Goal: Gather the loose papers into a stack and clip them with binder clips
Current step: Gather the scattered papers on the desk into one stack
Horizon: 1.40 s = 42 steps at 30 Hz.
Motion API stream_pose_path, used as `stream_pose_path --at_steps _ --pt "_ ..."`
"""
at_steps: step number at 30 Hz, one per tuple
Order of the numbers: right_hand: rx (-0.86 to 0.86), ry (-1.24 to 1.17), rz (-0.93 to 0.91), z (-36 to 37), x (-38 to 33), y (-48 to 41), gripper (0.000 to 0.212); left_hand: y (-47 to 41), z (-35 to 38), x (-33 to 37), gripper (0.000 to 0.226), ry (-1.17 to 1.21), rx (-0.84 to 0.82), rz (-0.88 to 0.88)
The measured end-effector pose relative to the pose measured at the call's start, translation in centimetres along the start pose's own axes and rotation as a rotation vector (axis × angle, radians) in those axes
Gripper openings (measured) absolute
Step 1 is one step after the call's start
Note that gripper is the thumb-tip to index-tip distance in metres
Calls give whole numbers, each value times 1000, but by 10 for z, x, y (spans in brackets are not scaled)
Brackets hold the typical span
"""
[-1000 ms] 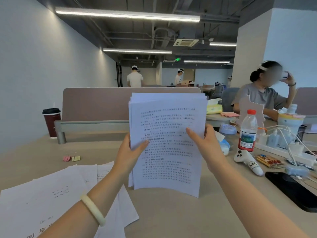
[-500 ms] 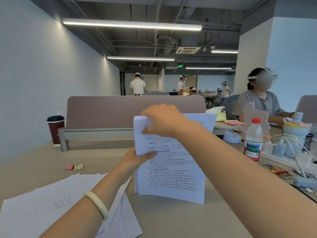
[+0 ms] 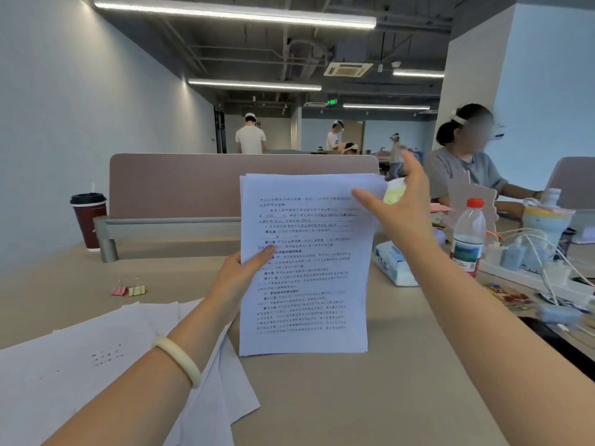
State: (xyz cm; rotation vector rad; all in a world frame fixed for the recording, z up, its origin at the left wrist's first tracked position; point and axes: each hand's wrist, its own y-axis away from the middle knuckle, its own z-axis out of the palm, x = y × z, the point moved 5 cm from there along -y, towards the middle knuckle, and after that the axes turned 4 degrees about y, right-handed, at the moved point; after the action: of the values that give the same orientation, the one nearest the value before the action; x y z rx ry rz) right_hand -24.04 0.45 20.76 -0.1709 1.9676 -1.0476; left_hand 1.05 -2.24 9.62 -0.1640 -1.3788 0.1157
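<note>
A stack of printed papers stands upright with its bottom edge on the beige desk. My left hand grips its left edge, thumb on the front sheet. My right hand is at the stack's upper right corner, fingers spread and straight, thumb across the front sheet; it looks blurred. More loose sheets lie spread on the desk at the lower left, under my left forearm. A pink and a yellow binder clip sit on the desk to the left, beyond the loose sheets.
A dark red coffee cup stands by the desk divider. To the right are a tissue pack, a water bottle and a power strip with chargers and cables. A person sits at the far right.
My right hand went from the stack's right edge to its top edge, then off to the upper right corner with fingers spread. The left hand kept its grip.
</note>
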Motion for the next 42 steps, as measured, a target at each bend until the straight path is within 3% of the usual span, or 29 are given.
stream_pose_path --at_steps 2,4,8,10,15,18,22,26,29,32,37,40,42 --pt "-281 -312 341 31 38 27 91 1 -2 -5 30 21 49 11" --pt "-419 -359 470 57 69 57 85 1 -2 -12 30 13 85 20" --pt "-301 -393 475 72 78 70 51 4 1 -15 10 1 178 110" --pt "-241 -292 439 69 73 64 37 4 0 -8 8 13 208 162" --pt "-291 -354 444 68 71 74 26 10 2 -7 20 -40 218 119" --pt "-240 -311 356 55 55 59 27 12 0 14 22 -53 194 168" --pt "-435 -553 474 60 44 55 44 21 -16 30 19 2 245 160" --pt "-742 -530 509 83 38 86 27 38 -37 26 14 -27 266 108" --pt "-729 -381 424 98 29 98 31 47 -54 26 27 -131 224 43" --pt "-714 -374 500 108 29 102 30 55 -84 30 38 -239 188 -59" --pt "-839 -372 605 128 37 122 33 90 -198 8 79 -739 443 -381" --pt "-878 -342 630 141 39 135 34 119 -260 -19 99 -1014 516 -636" --pt "-889 -331 648 148 41 140 35 125 -275 -29 108 -1094 528 -705"
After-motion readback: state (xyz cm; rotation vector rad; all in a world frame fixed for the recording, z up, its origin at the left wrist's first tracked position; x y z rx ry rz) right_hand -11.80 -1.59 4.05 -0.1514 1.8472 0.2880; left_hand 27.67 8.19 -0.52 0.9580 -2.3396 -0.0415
